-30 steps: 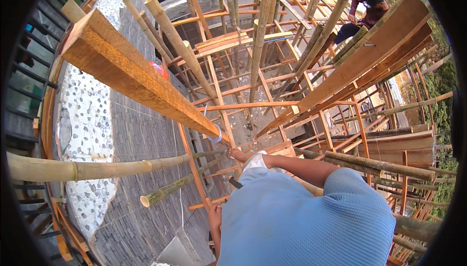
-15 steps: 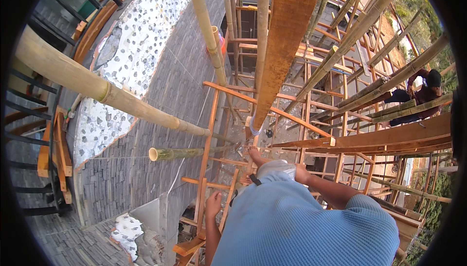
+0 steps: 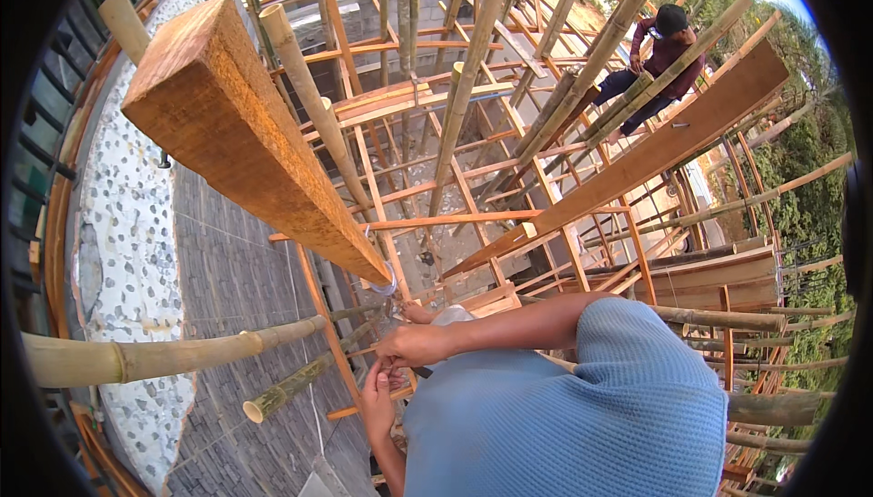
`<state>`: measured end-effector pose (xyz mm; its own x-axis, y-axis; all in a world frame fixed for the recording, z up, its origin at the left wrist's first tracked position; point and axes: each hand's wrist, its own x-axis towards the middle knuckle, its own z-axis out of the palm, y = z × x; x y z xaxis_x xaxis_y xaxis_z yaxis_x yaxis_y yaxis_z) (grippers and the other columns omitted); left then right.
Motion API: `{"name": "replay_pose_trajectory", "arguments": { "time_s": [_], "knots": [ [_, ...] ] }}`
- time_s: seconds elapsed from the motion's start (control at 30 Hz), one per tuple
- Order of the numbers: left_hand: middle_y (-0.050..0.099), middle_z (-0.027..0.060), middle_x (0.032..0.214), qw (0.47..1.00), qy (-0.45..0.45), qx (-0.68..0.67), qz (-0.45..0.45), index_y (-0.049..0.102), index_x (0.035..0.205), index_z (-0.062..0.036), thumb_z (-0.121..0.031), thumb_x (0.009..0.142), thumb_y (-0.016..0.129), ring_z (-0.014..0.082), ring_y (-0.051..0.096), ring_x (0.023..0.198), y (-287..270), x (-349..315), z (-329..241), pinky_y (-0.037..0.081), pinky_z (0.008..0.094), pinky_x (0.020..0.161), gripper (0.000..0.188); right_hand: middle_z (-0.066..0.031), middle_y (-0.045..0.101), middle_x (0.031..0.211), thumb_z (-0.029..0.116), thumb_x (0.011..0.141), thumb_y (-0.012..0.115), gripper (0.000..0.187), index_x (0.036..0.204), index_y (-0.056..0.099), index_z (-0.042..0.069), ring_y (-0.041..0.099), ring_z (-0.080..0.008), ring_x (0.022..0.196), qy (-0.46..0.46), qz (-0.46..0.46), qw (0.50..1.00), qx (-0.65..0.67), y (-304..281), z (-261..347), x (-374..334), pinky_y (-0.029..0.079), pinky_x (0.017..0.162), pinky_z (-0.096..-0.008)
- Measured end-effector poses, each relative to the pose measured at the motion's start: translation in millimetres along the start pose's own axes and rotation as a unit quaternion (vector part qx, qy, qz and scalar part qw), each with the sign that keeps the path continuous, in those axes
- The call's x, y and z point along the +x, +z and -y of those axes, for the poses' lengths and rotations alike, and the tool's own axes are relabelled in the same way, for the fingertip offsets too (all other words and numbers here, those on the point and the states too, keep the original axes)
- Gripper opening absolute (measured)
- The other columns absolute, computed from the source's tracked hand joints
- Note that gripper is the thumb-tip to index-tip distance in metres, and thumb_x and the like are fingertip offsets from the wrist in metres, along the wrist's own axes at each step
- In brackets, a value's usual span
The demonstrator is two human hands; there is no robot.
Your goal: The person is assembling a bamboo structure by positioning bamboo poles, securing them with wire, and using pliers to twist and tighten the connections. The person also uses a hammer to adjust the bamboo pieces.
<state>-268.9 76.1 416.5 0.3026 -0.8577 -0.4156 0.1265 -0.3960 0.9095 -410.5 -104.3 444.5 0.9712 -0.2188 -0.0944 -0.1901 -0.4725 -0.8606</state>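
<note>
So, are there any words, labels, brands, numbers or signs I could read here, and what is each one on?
None: no readable text shows anywhere.
The thick timber post: wood grain and stains, no lettering I can make out.
The blue shirt: textured fabric, no visible print.
The grey wall: stone-like pattern, no sign visible.
The other worker's dark cap: too small to tell whether it carries any marking.

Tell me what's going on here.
A person in a blue shirt has the right hand and left hand together in front of the body; whether they hold anything is too small to tell. A beam rises just ahead, a bamboo pole is at left, and a co-worker is at upper right.
</note>
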Motion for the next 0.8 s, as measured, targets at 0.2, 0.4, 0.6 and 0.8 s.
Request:
{"name": "replay_pose_trajectory", "arguments": {
  "time_s": [0.2,0.4,0.6,0.8],
  "knots": [
    [0.053,0.0011,0.068,0.994,-0.058,-0.069,0.064,0.06,0.097,0.0001,-0.029,0.109,0.05,0.0115,0.051,0.063,-23,4,19,0.044,0.0261,0.061,0.033,-0.0132,0.071,0.089,0.008,0.083,0.077,0.02,0.097,0.067,-0.001,0.071,-0.0258,0.082,0.068,-0.043,0.95,0.302,24,-9,3,0.055,0.073,-0.0373],
    [0.051,0.0002,0.073,0.988,-0.045,-0.143,0.047,0.059,0.104,0.0,-0.021,0.109,0.049,0.0091,0.045,0.065,-13,-2,23,0.039,0.0249,0.06,0.023,-0.0145,0.073,0.089,0.012,0.085,0.072,0.019,0.101,0.071,0.001,0.072,-0.0279,0.081,0.0,0.015,0.986,0.166,10,-2,38,0.055,0.073,-0.0382],
    [0.059,0.0058,0.079,0.99,-0.044,-0.088,-0.1,0.06,0.113,-0.0001,-0.018,0.108,0.047,0.0154,0.058,0.073,-44,-32,24,0.047,0.0319,0.07,0.022,-0.013,0.072,0.098,0.023,0.088,0.077,0.03,0.111,0.07,0.006,0.07,-0.0329,0.089,-0.085,0.087,0.992,0.03,16,49,105,0.054,0.081,-0.0406],
    [0.067,0.0261,0.096,0.895,-0.136,0.051,-0.423,0.062,0.11,-0.0008,-0.035,0.107,0.046,0.0442,0.066,0.091,-36,-112,82,0.05,0.0467,0.079,0.038,-0.0094,0.073,0.097,0.016,0.098,0.068,0.026,0.121,0.068,0.003,0.069,-0.0152,0.081,-0.115,0.125,0.978,0.121,49,92,197,0.055,0.073,-0.0296]
  ]
}}
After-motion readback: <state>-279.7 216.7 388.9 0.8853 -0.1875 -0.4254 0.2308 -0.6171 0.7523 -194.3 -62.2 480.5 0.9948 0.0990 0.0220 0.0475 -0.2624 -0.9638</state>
